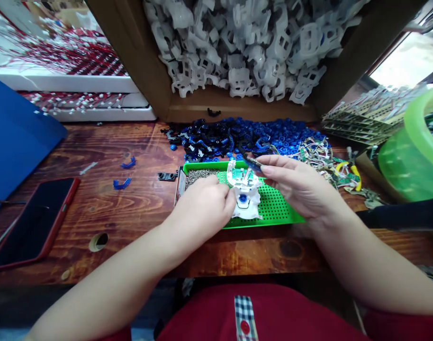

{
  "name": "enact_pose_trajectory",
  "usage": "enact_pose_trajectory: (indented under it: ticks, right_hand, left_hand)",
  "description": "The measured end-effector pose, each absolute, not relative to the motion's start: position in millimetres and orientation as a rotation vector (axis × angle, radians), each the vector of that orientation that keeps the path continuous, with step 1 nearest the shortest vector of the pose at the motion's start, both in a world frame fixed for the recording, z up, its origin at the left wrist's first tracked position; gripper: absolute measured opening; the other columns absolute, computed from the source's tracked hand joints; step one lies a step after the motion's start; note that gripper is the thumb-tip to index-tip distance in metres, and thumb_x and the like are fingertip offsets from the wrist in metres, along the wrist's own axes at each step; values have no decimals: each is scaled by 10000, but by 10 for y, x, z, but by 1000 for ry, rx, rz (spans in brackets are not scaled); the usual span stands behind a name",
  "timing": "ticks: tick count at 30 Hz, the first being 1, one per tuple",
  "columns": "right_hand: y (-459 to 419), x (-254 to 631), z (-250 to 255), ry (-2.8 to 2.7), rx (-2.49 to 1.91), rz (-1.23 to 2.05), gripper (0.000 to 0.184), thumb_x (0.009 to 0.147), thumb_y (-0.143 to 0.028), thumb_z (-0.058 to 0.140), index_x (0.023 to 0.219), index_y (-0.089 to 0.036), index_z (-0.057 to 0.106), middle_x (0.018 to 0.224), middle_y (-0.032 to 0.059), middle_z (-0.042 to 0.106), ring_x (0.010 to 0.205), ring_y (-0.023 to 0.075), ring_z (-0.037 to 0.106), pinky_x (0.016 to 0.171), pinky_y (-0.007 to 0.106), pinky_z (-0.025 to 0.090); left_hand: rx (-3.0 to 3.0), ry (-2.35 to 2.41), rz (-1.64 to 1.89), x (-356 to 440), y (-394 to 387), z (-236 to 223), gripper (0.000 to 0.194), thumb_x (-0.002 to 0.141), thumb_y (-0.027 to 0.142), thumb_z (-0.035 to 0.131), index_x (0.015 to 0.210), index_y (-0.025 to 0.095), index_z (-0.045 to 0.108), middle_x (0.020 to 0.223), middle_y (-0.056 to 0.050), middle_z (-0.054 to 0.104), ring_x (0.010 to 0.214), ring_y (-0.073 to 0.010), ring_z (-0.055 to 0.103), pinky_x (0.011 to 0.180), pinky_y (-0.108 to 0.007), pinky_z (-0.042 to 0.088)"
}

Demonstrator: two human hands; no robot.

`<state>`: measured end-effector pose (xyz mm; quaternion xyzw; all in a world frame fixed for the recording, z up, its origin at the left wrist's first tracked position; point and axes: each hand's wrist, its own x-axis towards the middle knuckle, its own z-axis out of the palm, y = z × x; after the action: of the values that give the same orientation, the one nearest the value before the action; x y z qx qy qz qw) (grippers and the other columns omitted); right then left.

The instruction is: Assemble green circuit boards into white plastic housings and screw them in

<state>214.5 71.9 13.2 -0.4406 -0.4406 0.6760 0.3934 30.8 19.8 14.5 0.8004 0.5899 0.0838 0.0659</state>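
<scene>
My left hand [209,199] is closed, its fingertips gripping the left edge of a white plastic housing [250,210]. A round blue button [242,198] sits in the housing, and a green circuit board [239,175] with thin wires lies at its far end. Between the thumb and fingers of my right hand [298,182] is a small dark, blue-tinged plastic part [252,164], just beyond the board; its exact shape is blurred. Beneath both hands stands a green perforated tray [280,203], with many small metal screws [202,175] in its left end.
Behind the tray lie heaps of black and blue plastic parts [238,135] and wired boards [314,154]. A cardboard box [188,109] of white housings stands at the back. Yellow-handled pliers [355,176] and a green bucket [397,161] are right; a phone [33,220] lies left.
</scene>
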Motion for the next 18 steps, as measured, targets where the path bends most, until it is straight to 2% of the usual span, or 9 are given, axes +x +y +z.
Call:
enact_pose_trajectory:
  ticks: [4,9,14,18]
  right_hand:
    - [714,2130,84,-1086,-1133,1902,343,590,-275,796,887,-167,662,872,23,664,749,110,608,692,229,487]
    - [728,2145,25,-1037,-1150,2011,346,623,-302,793,930,-200,671,892,10,669,808,112,618,745,221,469]
    - [689,2146,108,-962,-1078,1975,330,618,-303,799,907,-206,671,837,-10,651,734,85,622,686,188,468]
    - [630,2162,206,-956,-875,1866,292,638,-287,782,897,-221,664,860,-17,642,760,75,617,735,188,493]
  left_hand:
    - [2443,1807,159,369,189,64,501,908,422,304,738,140,682,704,-109,555,688,-254,556,679,-379,422]
    - [2368,1784,201,385,208,29,439,903,380,347,778,119,677,732,-93,561,719,-237,560,731,-386,451]
    - [1992,1688,598,367,237,60,285,872,387,447,923,166,619,890,-73,589,821,-214,568,757,-360,452]
    - [1349,1338,962,403,242,80,249,862,411,502,976,193,543,943,-37,635,818,-172,596,728,-305,457]
